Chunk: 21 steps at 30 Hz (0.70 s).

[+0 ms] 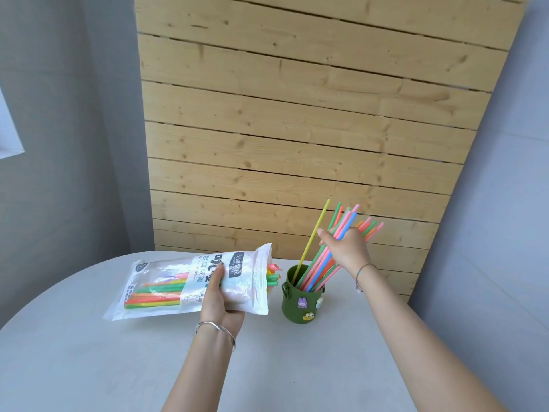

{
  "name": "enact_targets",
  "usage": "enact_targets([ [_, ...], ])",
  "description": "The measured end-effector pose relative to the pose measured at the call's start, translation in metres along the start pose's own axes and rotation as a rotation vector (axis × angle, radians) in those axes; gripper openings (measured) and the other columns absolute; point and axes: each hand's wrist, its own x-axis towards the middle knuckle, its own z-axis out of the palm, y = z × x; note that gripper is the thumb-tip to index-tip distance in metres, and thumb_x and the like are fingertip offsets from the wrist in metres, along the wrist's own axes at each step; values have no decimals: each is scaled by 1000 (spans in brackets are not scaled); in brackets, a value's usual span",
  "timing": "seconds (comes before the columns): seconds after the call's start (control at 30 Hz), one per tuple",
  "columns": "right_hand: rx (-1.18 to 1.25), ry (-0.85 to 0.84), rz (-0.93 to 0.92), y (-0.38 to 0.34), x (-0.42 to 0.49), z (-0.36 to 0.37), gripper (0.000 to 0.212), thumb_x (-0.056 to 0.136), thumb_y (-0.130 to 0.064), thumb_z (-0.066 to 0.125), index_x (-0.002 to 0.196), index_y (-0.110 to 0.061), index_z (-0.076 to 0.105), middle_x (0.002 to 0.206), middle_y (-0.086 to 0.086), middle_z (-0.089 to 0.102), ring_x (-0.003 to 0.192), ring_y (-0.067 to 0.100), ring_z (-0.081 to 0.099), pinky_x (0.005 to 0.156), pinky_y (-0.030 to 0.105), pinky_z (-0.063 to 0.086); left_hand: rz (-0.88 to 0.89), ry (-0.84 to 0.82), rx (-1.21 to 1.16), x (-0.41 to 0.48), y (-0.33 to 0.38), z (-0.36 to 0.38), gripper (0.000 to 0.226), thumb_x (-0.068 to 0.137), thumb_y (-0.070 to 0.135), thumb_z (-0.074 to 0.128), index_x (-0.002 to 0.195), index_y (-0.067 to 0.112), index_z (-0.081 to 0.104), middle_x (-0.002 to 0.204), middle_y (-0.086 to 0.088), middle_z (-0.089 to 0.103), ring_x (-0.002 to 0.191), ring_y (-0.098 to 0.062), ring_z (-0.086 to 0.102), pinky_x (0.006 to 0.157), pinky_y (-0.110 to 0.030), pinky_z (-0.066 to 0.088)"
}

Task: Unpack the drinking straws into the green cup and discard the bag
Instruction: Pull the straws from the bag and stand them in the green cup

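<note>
Two stocks: right hand (347,251) closed around a straw bundle (323,263) standing in the green cup (300,304) below it; left hand (219,298) gripping the straw bag (178,283), part-full, undiscarded.

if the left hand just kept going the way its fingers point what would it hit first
Probably nothing on the table: the left hand, gripping the straw bag, points up and away toward the wooden slat wall. The green cup sits off to its right. Depth is unclear.

Straws' (319,272) lower ends hidden inside green cup (300,304); bag (190,281) print too small to read.
</note>
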Motion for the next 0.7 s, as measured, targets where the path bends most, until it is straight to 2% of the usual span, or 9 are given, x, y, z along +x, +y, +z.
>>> enact_targets([
  [0.07,-26,-39,8,1,-1,1,41,85,-36,64,52,-13,52,39,-3,48,42,20,49,50,26,42,-3,1,1,1,-1,0,14,93,29,56,94,16,63,67,0,76,83,-19,65,64,-40,49],
  [0.13,-30,-44,-9,0,-2,0,41,81,-38,69,61,-7,49,50,7,51,48,25,52,56,32,46,-6,-2,2,1,-1,-1,15,93,29,56,94,17,64,68,-1,76,83,-19,65,64,-40,49],
  [0.27,-42,164,-95,-4,-4,-9,51,73,-43,74,104,-7,54,87,12,67,76,29,64,69,38,53,-2,-15,-6,2,-2,-2,15,93,29,56,95,17,64,69,-1,76,84,-19,65,66,-40,50],
  [0.33,-22,284,-140,-6,-5,-16,63,73,-39,75,123,-13,47,102,9,65,86,24,59,73,33,48,8,-21,-8,2,-2,-2,15,94,29,56,95,16,64,69,0,76,86,-19,65,69,-40,50],
  [0.4,29,357,-159,-8,-7,-20,70,74,-30,76,132,-12,40,102,4,61,88,19,53,73,24,39,10,-33,-9,1,-2,-3,15,94,29,55,96,17,63,69,0,76,82,-18,67,69,-40,50],
  [0.5,177,428,-177,-11,-18,-22,66,77,-14,73,132,-9,39,108,6,59,80,21,61,65,14,41,4,-40,0,0,-3,-3,16,95,29,54,94,17,64,69,1,76,73,-16,71,68,-38,50],
  [0.57,262,494,-224,-13,-32,-17,51,78,-6,69,123,-7,45,114,10,55,72,16,60,59,2,39,15,-50,7,-1,-4,-3,16,95,29,54,95,16,64,71,1,76,82,-18,67,74,-38,50],
  [0.63,369,532,-257,-14,-50,-7,33,81,-2,64,109,-10,49,112,11,54,73,10,59,59,2,40,30,-56,22,-2,-4,-1,17,95,28,54,101,16,63,83,-1,76,89,-19,65,83,-41,50],
  [0.7,441,530,-260,-13,-69,11,24,83,0,60,100,-14,50,107,11,54,75,8,57,60,5,42,52,-49,36,-3,-6,0,20,94,28,55,109,16,61,97,-2,71,91,-19,65,80,-40,51],
])
